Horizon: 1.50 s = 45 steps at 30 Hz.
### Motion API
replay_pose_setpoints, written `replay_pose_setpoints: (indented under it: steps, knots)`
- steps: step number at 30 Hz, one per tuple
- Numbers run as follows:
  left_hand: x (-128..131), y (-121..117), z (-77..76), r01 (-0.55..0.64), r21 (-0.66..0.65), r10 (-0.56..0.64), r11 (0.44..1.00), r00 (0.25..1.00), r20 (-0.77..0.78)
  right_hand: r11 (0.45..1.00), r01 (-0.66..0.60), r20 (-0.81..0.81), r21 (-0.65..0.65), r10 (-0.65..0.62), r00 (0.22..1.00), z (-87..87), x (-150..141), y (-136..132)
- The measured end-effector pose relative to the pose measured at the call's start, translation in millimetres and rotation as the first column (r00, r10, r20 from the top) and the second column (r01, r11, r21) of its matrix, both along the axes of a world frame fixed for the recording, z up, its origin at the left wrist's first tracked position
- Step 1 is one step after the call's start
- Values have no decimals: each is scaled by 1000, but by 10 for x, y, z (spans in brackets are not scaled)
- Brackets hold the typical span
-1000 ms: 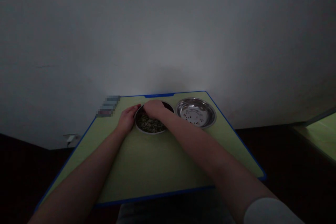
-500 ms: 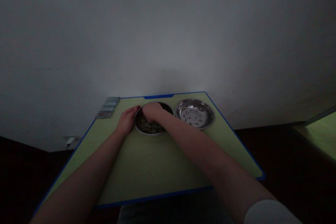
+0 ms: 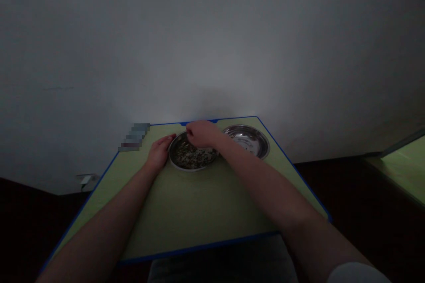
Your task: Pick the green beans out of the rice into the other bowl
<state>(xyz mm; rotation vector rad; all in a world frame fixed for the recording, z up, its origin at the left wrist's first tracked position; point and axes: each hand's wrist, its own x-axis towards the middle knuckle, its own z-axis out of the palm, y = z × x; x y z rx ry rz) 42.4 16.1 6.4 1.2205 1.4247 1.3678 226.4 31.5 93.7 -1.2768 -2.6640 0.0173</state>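
My left hand (image 3: 158, 152) is curved along the left side of a round metal bowl (image 3: 194, 169), gripping it at the rim. In that bowl lies a mix of small pale and dark grains (image 3: 191, 155). My right hand (image 3: 203, 133) is closed above the bowl's far right part, fingers curled together; whatever they hold is too small or hidden to make out. A second, shallower metal bowl (image 3: 262, 141) stands just to the right. My right forearm covers its front left part, and a few dark specks show on its bottom.
The bowls stand on a light green table (image 3: 186, 212) with a blue edge, pushed against a grey wall (image 3: 212, 44). A blurred-out flat object (image 3: 134, 137) lies at the back left corner. A white plug (image 3: 85, 180) sits low on the wall.
My right hand has lifted out of the grains and moved slightly right, fingers closed, uncovering more of the mix. My left hand keeps its place at the bowl.
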Motion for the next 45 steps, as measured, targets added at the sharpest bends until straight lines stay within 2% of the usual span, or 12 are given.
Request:
replay_pose_setpoints:
  steps: [4,7,11,15,18,23,28,36,42,45]
  knots:
    - [15,-13,18,25,-26,-23,999,997,74,997,38,-79,65,-33,996,153,449,-115]
    - [13,-6,16,6,-38,-2,999,997,80,992,104,-129,78,-93,987,174,886,-236]
    - [2,-9,29,-2,-15,2,1000,1000,29,982,191,-226,10,-184,957,19,1435,-376]
    - [-14,-11,28,-4,-16,4,1000,1000,21,955,293,-292,-50,-295,910,-187,1725,-388]
    - [-16,-11,19,10,-17,-8,1000,997,76,957,288,-244,-34,-288,926,-269,1766,-342]
    - [-6,-22,14,-9,-12,10,1000,999,48,972,231,-131,-51,-236,963,-328,1763,-295]
    - [-9,-8,-4,5,-10,-4,1000,996,86,969,241,-88,-51,-244,966,-369,1789,-285]
    - [45,-69,106,-20,-28,21,999,999,33,971,230,-98,-57,-235,967,-353,1802,-296]
    - [29,-55,80,-1,-25,3,1000,999,47,966,248,-110,-67,-254,961,-336,1791,-324]
    - [21,-41,55,-3,-14,4,1000,999,36,974,213,-151,-71,-222,963,-268,1708,-311]
